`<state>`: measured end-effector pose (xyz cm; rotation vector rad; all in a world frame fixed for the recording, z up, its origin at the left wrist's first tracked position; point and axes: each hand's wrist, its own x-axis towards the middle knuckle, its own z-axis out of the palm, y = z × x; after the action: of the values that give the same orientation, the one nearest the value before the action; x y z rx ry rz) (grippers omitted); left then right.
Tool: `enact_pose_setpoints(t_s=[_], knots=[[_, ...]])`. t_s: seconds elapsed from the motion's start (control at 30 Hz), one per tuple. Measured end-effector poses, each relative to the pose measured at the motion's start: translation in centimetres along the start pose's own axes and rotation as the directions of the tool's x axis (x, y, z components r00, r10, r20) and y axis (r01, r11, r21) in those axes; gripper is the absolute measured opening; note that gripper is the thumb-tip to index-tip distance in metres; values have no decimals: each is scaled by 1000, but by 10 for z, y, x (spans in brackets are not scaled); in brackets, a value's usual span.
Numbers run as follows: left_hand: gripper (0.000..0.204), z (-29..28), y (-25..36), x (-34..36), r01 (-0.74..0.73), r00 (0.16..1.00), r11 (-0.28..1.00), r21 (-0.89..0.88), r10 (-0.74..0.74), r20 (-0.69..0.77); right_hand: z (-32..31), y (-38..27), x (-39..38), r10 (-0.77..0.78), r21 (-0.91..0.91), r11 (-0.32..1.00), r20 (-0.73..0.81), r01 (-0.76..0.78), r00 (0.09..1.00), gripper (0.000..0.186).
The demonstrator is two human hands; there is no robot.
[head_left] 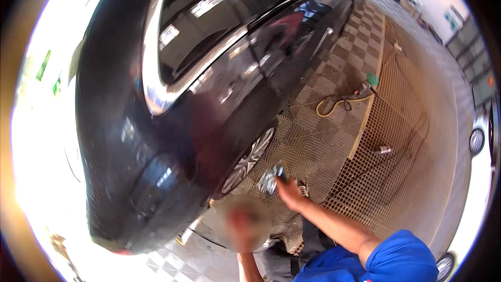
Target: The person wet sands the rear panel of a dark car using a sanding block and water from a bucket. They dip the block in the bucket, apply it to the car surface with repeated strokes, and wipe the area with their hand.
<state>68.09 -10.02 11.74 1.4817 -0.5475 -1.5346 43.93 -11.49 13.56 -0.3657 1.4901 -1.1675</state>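
Observation:
My right hand (286,189) grips a shiny, crumpled silvery item (267,181) with a dark part, too small to name, beside the dark car's rear wheel (245,163). My left hand (241,225) is under a round blurred patch below that wheel, so its fingers and anything in them are hidden. The car's glossy body (172,146) fills the left and top of the view, with its chrome-trimmed side window (193,36) above.
A corded tool with a green pad (371,80) and yellow cable lies beside a brown grated floor section (402,104), with a small bottle (384,150) on it. Patterned tiles (318,130) run along the car. A white car (475,177) stands at the far right.

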Motion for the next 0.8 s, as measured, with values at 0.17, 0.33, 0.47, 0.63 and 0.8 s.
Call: enact_pose_setpoints(t_s=[0.17, 0.33, 0.47, 0.63, 0.8], knots=[[16, 195, 231, 37, -782, 623, 485, 391, 599, 503, -38, -259, 84, -920, -617, 380, -176, 689, 350, 47], [45, 357, 356, 102, -713, 31, -601, 361, 487, 873, -13, -284, 174, -941, -782, 174, 47, 599, 334, 85], [64, 377, 382, 146, -391, 41, -862, 324, 335, 941, -29, -331, 204, -925, -771, 142, 120, 621, 361, 87], [63, 393, 374, 148, -366, 101, -882, 297, 280, 955, -11, -336, 198, -896, -751, 354, -103, 557, 431, 85], [62, 384, 381, 146, -362, 61, -881, 305, 304, 951, -26, -324, 188, -874, -822, 143, 157, 551, 460, 81]])
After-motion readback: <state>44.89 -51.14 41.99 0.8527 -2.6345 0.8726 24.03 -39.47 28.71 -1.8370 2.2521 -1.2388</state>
